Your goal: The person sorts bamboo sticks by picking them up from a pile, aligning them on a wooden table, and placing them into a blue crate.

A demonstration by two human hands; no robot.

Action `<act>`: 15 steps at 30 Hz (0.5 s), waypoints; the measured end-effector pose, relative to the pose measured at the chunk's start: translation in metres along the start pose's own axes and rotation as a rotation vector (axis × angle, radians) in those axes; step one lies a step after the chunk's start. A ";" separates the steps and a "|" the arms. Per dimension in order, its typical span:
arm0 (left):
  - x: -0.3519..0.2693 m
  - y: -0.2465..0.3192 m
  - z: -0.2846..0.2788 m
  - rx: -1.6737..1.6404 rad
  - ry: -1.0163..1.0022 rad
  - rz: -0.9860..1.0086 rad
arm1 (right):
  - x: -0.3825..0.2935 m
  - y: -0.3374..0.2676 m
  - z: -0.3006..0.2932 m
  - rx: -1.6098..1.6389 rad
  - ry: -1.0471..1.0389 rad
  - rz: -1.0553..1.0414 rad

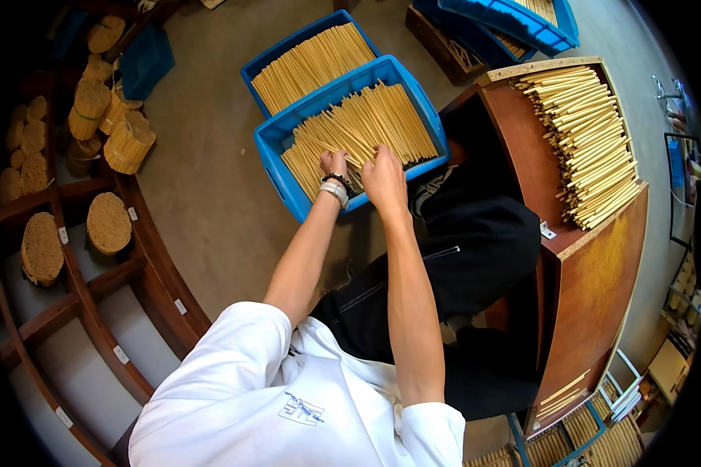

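Note:
A blue plastic crate in front of me holds many thin, pale wooden sticks. Over its near side, my left hand, with a watch and a dark bead bracelet at the wrist, has its fingers curled at the ends of some sticks. Just to its right, my right hand pinches a few sticks that slant across the heap. The two hands are close but apart. At the right, a pile of similar sticks lies along the edge of a reddish-brown wooden bench.
A second blue crate of sticks stands behind the first. More blue crates are stacked at the top right. On the left, a wooden rack holds tied bundles of sticks. My bent leg in black trousers lies between crate and bench.

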State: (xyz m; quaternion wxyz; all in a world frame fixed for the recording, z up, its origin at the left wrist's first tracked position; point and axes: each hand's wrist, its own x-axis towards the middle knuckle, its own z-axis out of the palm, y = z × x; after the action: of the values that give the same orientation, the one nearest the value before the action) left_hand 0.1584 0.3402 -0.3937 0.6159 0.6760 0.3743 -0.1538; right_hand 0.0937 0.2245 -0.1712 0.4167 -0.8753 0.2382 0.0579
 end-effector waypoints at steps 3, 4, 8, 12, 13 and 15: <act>0.000 0.015 0.002 0.103 -0.054 -0.087 | 0.001 0.005 0.003 0.005 0.022 -0.014; -0.004 0.022 0.005 0.215 -0.048 -0.081 | 0.002 0.005 0.003 0.004 0.027 -0.014; 0.006 0.027 0.002 0.429 0.019 -0.129 | 0.000 -0.001 0.004 0.010 0.008 -0.014; -0.003 0.037 0.007 0.138 -0.053 -0.147 | 0.002 0.003 0.004 0.007 0.012 -0.025; 0.004 0.034 0.006 0.140 -0.069 -0.168 | 0.001 0.002 0.004 0.004 0.009 -0.038; 0.011 0.035 0.005 0.144 -0.105 -0.211 | 0.001 0.002 0.005 0.012 0.003 -0.050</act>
State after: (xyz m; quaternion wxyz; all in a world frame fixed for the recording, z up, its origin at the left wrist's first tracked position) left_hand 0.1916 0.3399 -0.3764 0.5649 0.6663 0.3984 -0.2795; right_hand 0.0940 0.2272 -0.1758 0.4228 -0.8787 0.2172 0.0447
